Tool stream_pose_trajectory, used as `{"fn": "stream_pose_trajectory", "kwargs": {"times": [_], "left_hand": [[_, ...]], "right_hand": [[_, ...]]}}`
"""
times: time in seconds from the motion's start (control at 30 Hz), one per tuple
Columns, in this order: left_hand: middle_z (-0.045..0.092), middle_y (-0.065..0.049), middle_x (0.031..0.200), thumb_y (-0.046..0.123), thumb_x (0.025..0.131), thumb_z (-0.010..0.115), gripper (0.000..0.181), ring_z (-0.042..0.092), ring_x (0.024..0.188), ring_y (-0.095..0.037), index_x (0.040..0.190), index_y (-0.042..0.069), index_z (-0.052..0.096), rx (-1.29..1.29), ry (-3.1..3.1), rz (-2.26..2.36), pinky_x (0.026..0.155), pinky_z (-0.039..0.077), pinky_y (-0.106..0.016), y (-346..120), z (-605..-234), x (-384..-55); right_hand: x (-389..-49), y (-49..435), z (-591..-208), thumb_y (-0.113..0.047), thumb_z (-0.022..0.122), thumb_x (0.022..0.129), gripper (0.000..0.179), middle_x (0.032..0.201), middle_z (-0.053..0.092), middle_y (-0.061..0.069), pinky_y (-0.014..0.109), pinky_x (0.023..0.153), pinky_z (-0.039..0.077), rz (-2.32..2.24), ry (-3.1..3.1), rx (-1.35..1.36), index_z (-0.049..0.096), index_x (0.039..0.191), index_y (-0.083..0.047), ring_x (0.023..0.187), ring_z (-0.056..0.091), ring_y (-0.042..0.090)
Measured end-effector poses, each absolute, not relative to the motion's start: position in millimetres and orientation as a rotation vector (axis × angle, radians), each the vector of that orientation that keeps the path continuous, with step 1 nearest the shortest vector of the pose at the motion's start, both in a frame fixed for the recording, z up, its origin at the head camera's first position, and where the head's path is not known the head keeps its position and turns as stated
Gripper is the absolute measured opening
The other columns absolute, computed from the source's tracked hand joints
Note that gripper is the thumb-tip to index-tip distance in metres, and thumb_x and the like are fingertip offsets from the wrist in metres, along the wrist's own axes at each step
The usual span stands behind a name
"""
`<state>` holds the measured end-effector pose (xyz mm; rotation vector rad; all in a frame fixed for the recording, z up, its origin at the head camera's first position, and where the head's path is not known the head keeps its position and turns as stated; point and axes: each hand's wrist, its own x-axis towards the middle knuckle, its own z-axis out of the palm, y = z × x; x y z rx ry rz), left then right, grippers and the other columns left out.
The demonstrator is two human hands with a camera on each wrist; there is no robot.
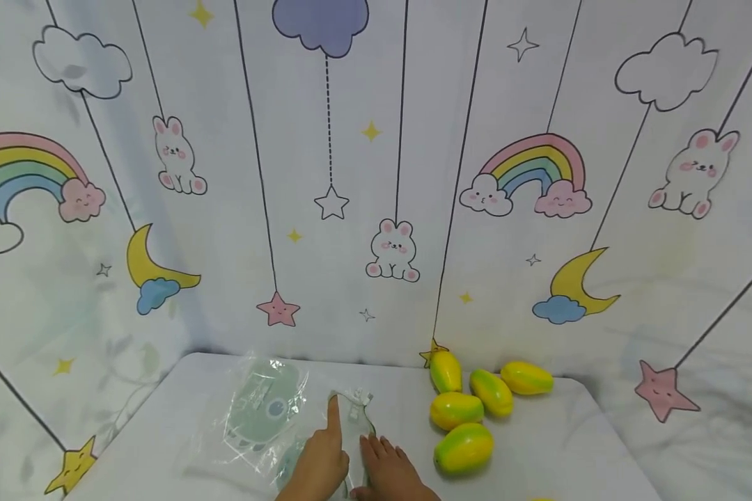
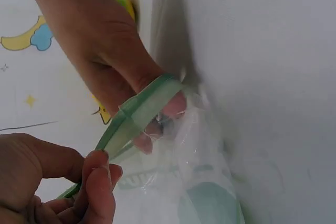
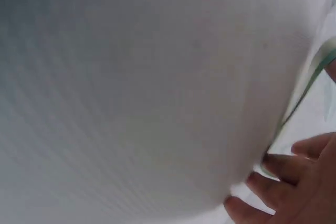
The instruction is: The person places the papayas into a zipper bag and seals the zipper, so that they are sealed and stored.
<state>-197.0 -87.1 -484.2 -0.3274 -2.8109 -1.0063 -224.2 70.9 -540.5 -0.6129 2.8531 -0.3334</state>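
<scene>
Right hand at right edge of clear bag, fingertips touching — can't tell if gripping. Left hand pinches bag's green trim. Bag between hands — wrapped pale-green packet left of bag, yellow-green fruits right.

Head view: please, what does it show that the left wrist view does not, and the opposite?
Only the head view shows printed rainbows and rabbits and several whole yellow-green fruits. Only the left wrist view shows up close how the left hand pinches the green edge of the clear bag. Both share the left hand, right hand, bag, a yellow moon and some fruit.
</scene>
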Motion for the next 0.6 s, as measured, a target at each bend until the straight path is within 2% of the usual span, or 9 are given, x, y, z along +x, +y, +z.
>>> {"fn": "stream_pose_trajectory", "kwargs": {"times": [0.13,0.23,0.3,0.37,0.43,0.5,0.6], "left_hand": [[0.046,0.001,0.052,-0.01,0.07,0.057,0.09,0.039,0.039,-0.007,0.148,-0.012,0.012,-0.409,-2.811,-1.031,0.037,0.033,-0.022,-86.9,-483.6,-200.1],[0.046,0.003,0.05,-0.011,0.07,0.058,0.093,0.037,0.035,-0.002,0.149,-0.012,0.009,-0.447,-2.802,-1.043,0.035,0.032,-0.018,-87.9,-485.4,-203.2],[0.045,0.004,0.049,-0.01,0.07,0.059,0.094,0.036,0.034,-0.001,0.149,-0.013,0.009,-0.457,-2.789,-1.035,0.034,0.031,-0.018,-88.8,-486.0,-204.9],[0.045,0.004,0.048,-0.01,0.07,0.059,0.095,0.036,0.033,-0.001,0.15,-0.012,0.008,-0.457,-2.797,-1.062,0.033,0.031,-0.019,-89.8,-485.9,-205.0],[0.045,0.003,0.049,-0.01,0.07,0.058,0.095,0.038,0.033,-0.002,0.15,-0.011,0.007,-0.458,-2.809,-1.094,0.033,0.032,-0.019,-90.6,-485.6,-204.2],[0.047,0.002,0.05,-0.01,0.07,0.057,0.096,0.04,0.033,-0.002,0.151,-0.011,0.006,-0.461,-2.828,-1.122,0.033,0.034,-0.02,-91.6,-486.2,-203.2],[0.049,0.001,0.05,-0.01,0.071,0.056,0.096,0.044,0.033,-0.003,0.151,-0.009,0.004,-0.458,-2.852,-1.165,0.033,0.037,-0.021,-92.2,-487.4,-204.1]], "right_hand": [[-218.3,79.1,-510.4,-0.052,0.071,0.083,0.063,0.133,0.061,0.004,0.047,0.1,0.046,-0.49,2.861,-0.648,0.057,0.135,-0.019,0.122,0.056,0.024],[-216.0,97.6,-481.5,-0.036,0.074,0.085,0.041,0.12,0.066,0.001,0.044,0.095,0.05,-0.516,3.005,-0.707,0.065,0.121,-0.019,0.111,0.06,0.021],[-218.3,117.3,-469.7,-0.024,0.075,0.084,0.036,0.121,0.064,0.005,0.046,0.096,0.049,-0.444,3.113,-0.696,0.065,0.118,-0.017,0.112,0.059,0.025],[-222.2,139.7,-463.6,-0.012,0.074,0.083,0.04,0.129,0.06,0.012,0.053,0.099,0.045,-0.354,3.145,-0.62,0.064,0.121,-0.014,0.12,0.055,0.034],[-225.9,162.3,-463.5,-0.006,0.075,0.081,0.049,0.139,0.052,0.018,0.061,0.101,0.04,-0.251,3.098,-0.535,0.061,0.127,-0.013,0.126,0.049,0.042],[-227.9,181.3,-467.2,-0.003,0.074,0.08,0.053,0.145,0.045,0.022,0.065,0.099,0.039,-0.175,3.027,-0.502,0.06,0.13,-0.014,0.125,0.047,0.047],[-230.2,198.9,-471.1,-0.003,0.076,0.08,0.054,0.15,0.038,0.022,0.067,0.096,0.04,-0.125,2.969,-0.519,0.061,0.131,-0.015,0.118,0.051,0.047]]}}
